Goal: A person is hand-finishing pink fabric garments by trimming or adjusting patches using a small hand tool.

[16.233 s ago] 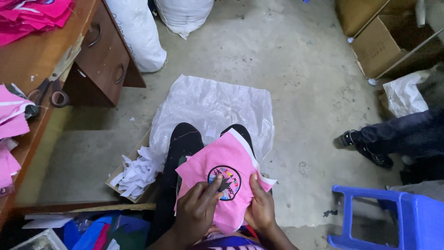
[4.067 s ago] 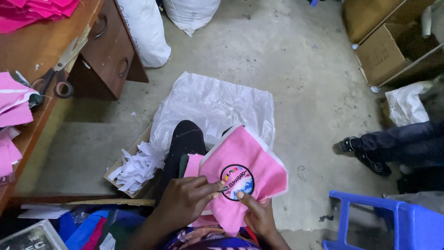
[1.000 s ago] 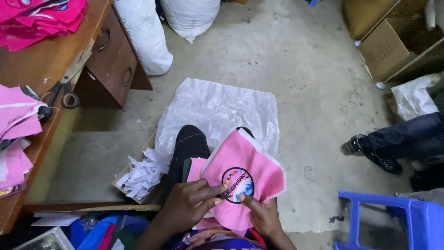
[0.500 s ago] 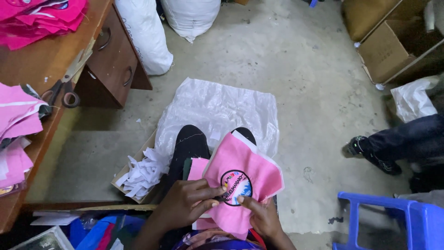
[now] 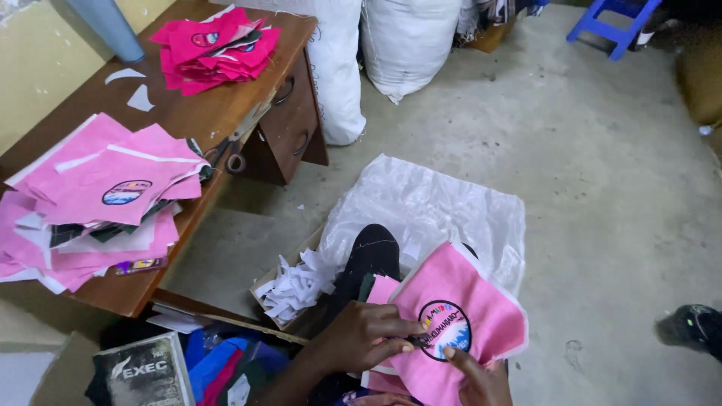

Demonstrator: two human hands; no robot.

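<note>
A pink fabric piece (image 5: 481, 301) with a round black-rimmed badge (image 5: 445, 329) lies on my lap over black trousers. My left hand (image 5: 368, 337) pinches the fabric at the badge's left edge, fingers closed on it. My right hand (image 5: 481, 380) holds the fabric from below, its thumb pressed on the badge's lower rim. More pink pieces lie under the top one.
A wooden desk (image 5: 226, 113) at left bears a pink fabric pile (image 5: 113, 195) and another pile (image 5: 218, 49) farther back. A box of white paper scraps (image 5: 297, 289) stands by my knee. White plastic sheet (image 5: 429, 210), white sacks (image 5: 406, 41), blue stool (image 5: 613, 22), another person's shoe (image 5: 692, 323).
The view has swung left and up, bringing the desk and its pink piles into sight. My hands have stayed on the badge of the pink piece.
</note>
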